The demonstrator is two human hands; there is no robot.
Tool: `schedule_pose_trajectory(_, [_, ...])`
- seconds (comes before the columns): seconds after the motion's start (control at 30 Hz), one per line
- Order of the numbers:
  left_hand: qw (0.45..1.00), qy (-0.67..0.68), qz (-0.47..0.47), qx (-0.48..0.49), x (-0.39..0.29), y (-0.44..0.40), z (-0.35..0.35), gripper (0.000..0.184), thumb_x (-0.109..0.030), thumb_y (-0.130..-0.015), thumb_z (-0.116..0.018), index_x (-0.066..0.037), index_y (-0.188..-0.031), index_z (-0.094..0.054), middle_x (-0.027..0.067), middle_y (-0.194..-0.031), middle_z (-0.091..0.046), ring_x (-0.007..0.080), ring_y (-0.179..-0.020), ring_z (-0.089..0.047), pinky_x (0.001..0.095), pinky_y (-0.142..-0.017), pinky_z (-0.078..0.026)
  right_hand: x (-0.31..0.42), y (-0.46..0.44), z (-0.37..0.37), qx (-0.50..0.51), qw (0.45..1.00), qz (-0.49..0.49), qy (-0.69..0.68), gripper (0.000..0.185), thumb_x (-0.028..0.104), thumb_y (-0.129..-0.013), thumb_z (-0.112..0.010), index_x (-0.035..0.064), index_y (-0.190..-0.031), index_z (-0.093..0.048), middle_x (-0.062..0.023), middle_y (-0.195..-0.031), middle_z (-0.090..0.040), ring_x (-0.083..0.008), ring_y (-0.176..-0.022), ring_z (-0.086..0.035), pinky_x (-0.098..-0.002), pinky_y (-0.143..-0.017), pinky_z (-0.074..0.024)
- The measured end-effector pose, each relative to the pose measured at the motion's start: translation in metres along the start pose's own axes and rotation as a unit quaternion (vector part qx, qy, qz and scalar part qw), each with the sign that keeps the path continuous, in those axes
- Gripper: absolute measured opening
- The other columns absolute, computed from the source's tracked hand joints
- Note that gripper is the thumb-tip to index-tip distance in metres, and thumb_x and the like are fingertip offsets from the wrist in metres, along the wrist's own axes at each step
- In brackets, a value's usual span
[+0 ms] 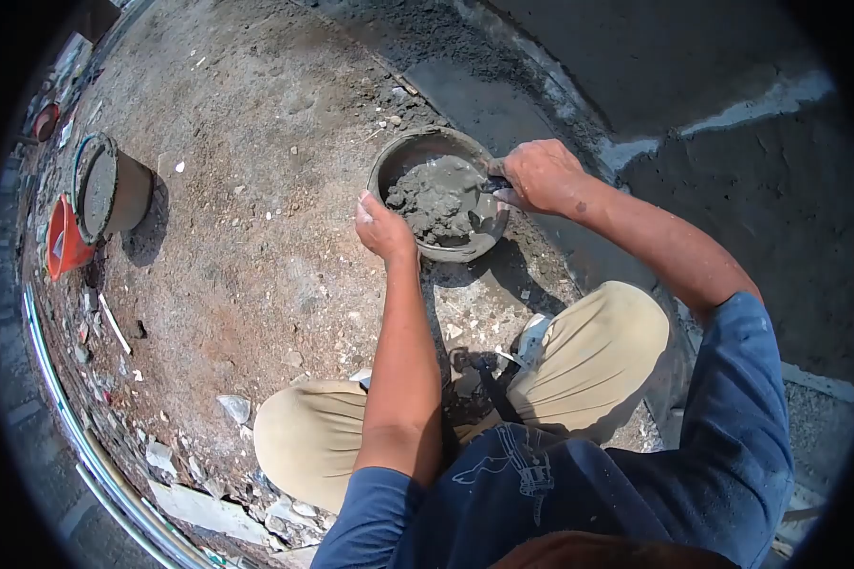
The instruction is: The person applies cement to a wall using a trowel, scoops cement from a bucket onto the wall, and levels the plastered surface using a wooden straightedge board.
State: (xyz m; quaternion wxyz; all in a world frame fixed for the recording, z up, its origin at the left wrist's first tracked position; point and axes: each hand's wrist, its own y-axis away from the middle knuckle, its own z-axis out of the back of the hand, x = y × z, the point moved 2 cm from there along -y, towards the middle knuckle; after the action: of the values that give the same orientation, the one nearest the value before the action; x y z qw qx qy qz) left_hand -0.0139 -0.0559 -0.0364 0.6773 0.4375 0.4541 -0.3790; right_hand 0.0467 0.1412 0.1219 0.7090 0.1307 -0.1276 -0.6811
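Note:
A round grey pan [386, 161] of wet mortar [434, 199] is in front of me, over the ground. My left hand [386, 226] grips its near left rim, with the thumb over the edge. At the right side of the pan, my right hand [541, 177] is closed around the dark handle of a trowel [492, 186]. The trowel's blade reaches into the pan and is mostly hidden by the mortar and its shadow.
On the left stand a mortar-caked bucket [128, 192] and an orange bucket [64, 237]. Pipes [55, 375] run along the lower left among rubble [199, 505]. A smooth grey cement surface [740, 209] lies at right. My bent knees [593, 351] are close below the pan.

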Motion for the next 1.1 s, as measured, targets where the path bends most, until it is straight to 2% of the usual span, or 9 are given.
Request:
schedule_pose_trajectory(0.1, [0.999,-0.001,0.002,0.042,0.003,-0.002,-0.004,0.059,-0.044,-0.097,-0.039,0.009,-0.105,-0.063,0.0320,-0.102,-0.064,0.0469,-0.096,-0.060,0.0495,-0.086,-0.043,0.019,-0.032,-0.015,-0.163,0.984,0.061,0.051,0.009,0.009,-0.071,-0.064,0.0073,-0.075,-0.071,-0.0146,-0.075,-0.068,-0.0328,-0.075,-0.069,-0.0414,-0.070,-0.0544])
schedule_pose_trajectory(0.2, [0.997,-0.075,-0.020,-0.011,0.010,-0.007,-0.004,0.057,-0.046,-0.096,-0.040,0.004,-0.103,-0.066,0.0307,-0.099,-0.064,0.0473,-0.093,-0.060,0.0510,-0.084,-0.044,0.081,-0.030,-0.012,-0.019,0.987,0.126,0.096,0.012,0.010,-0.075,-0.062,0.0041,-0.077,-0.072,-0.0163,-0.080,-0.070,-0.0319,-0.082,-0.070,-0.0440,-0.076,-0.0538])
schedule_pose_trajectory(0.3, [0.999,-0.049,0.004,-0.010,0.005,-0.004,0.004,0.056,-0.046,-0.097,-0.040,0.003,-0.105,-0.066,0.0289,-0.101,-0.065,0.0465,-0.097,-0.059,0.0495,-0.086,-0.044,0.068,-0.032,0.008,-0.109,0.968,0.190,0.121,0.015,0.014,-0.079,-0.060,0.0058,-0.084,-0.071,-0.0149,-0.082,-0.068,-0.0289,-0.084,-0.068,-0.0424,-0.075,-0.0504])
schedule_pose_trajectory(0.43, [1.000,-0.018,0.014,0.017,0.000,-0.003,0.006,0.062,-0.044,-0.098,-0.041,0.013,-0.111,-0.060,0.0307,-0.110,-0.063,0.0434,-0.103,-0.059,0.0462,-0.092,-0.042,0.017,-0.030,0.035,-0.090,0.964,0.077,0.238,0.015,0.017,-0.079,-0.059,0.0091,-0.085,-0.071,-0.0111,-0.083,-0.066,-0.0253,-0.080,-0.067,-0.0373,-0.066,-0.0481])
schedule_pose_trajectory(0.5, [0.998,-0.007,0.049,0.034,0.008,-0.012,0.004,0.061,-0.043,-0.099,-0.039,0.011,-0.123,-0.058,0.0301,-0.124,-0.058,0.0426,-0.115,-0.055,0.0437,-0.100,-0.041,-0.014,-0.035,-0.016,-0.059,0.981,0.042,0.179,0.010,0.016,-0.073,-0.064,0.0091,-0.072,-0.071,-0.0105,-0.076,-0.070,-0.0257,-0.073,-0.070,-0.0369,-0.061,-0.0515])
schedule_pose_trajectory(0.7, [0.997,-0.045,0.063,0.008,0.031,-0.021,-0.009,0.063,-0.045,-0.099,-0.040,0.011,-0.122,-0.057,0.0307,-0.126,-0.056,0.0438,-0.116,-0.054,0.0457,-0.102,-0.039,0.004,-0.006,-0.082,0.116,0.987,-0.110,-0.027,0.026,0.020,-0.075,-0.066,0.0101,-0.097,-0.074,-0.0137,-0.099,-0.072,-0.0298,-0.096,-0.070,-0.0433,-0.073,-0.0565])
schedule_pose_trajectory(0.83, [0.994,-0.057,0.097,0.003,0.038,-0.024,-0.012,0.062,-0.045,-0.098,-0.043,0.011,-0.118,-0.059,0.0313,-0.121,-0.059,0.0440,-0.112,-0.056,0.0475,-0.099,-0.040,0.025,-0.003,-0.076,0.201,0.940,-0.158,-0.224,0.028,0.025,-0.074,-0.067,0.0046,-0.093,-0.073,-0.0155,-0.094,-0.072,-0.0292,-0.085,-0.070,-0.0415,-0.070,-0.0547])
schedule_pose_trajectory(0.97, [0.997,0.045,0.051,0.029,0.006,-0.005,0.000,0.064,-0.045,-0.096,-0.045,0.014,-0.116,-0.058,0.0314,-0.117,-0.061,0.0414,-0.106,-0.059,0.0452,-0.095,-0.042,0.015,0.003,-0.044,0.231,0.925,-0.134,-0.271,0.042,0.045,-0.082,-0.064,0.0042,-0.088,-0.073,-0.0144,-0.075,-0.069,-0.0292,-0.075,-0.069,-0.0428,-0.074,-0.0524])
schedule_pose_trajectory(1.1, [0.997,0.064,0.027,0.045,0.004,-0.006,0.004,0.059,-0.041,-0.098,-0.043,0.013,-0.117,-0.059,0.0292,-0.118,-0.061,0.0398,-0.109,-0.057,0.0437,-0.096,-0.040,0.016,-0.002,-0.008,0.112,0.990,-0.061,-0.063,0.039,0.039,-0.081,-0.069,0.0081,-0.103,-0.072,-0.0194,-0.093,-0.070,-0.0352,-0.090,-0.068,-0.0452,-0.078,-0.0540])
